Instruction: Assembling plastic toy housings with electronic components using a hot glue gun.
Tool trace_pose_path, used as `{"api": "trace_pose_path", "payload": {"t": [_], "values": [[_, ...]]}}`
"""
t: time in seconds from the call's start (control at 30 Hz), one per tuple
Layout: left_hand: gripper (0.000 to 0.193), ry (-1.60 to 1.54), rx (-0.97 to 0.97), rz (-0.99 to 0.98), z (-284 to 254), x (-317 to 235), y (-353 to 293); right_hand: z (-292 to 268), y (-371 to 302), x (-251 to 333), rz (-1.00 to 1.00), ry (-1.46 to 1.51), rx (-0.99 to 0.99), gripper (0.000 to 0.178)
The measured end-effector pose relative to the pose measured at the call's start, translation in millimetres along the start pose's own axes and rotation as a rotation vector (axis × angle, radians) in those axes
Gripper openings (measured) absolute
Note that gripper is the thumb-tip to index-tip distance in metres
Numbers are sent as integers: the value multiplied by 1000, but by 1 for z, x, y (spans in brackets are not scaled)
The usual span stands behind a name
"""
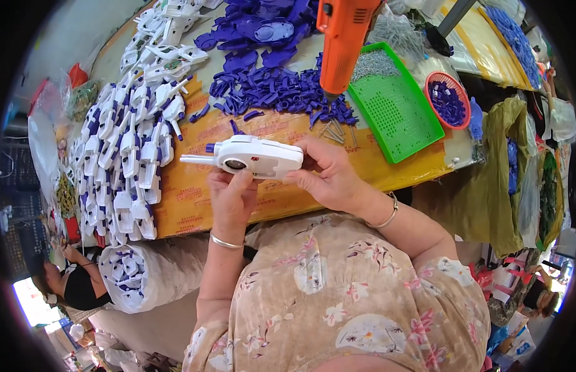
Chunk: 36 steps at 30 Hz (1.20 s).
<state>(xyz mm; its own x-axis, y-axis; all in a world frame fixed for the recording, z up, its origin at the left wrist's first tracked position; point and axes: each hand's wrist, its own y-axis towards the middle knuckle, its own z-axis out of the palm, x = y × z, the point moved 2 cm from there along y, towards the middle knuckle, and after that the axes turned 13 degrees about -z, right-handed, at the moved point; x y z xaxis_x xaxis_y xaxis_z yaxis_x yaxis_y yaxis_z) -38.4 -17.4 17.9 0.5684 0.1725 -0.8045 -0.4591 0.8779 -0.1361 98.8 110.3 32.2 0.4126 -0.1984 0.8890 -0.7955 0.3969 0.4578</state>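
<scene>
We hold white elongated plastic housing at centre of frame, dark round part on its left half. Our left hand grips its lower left; our right hand pinches its right end, thumb below. At upper centre, orange power tool points down by heap of small purple plastic parts. Upper right: green rectangular plastic tray, round red plastic basket. Left: pile of white-and-purple plastic pieces.

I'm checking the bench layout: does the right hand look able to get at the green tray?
Probably yes: the near end of the green tray looks unobstructed, though the right hand must release the white casing.
</scene>
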Motion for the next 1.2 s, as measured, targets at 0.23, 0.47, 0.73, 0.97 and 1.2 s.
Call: {"api": "trace_pose_path", "payload": {"t": [0.23,0.47,0.73,0.97,1.2], "values": [[42,48,-107,114,15,-12,-14,2,12,4,78,350,-9,22],[46,53,-88,175,3,-21,-14,-4,18,7,80,465,-18,30],[38,255,-201,306,18,-16,-21,-9,3,-6,48,285,21,22],[32,299,-306,101,30,-18,-14,-7,-1,-3,328,496,-64,8],[33,142,-225,-306,24,-12,11,-13,8,-12,660,655,-94,26]]}}
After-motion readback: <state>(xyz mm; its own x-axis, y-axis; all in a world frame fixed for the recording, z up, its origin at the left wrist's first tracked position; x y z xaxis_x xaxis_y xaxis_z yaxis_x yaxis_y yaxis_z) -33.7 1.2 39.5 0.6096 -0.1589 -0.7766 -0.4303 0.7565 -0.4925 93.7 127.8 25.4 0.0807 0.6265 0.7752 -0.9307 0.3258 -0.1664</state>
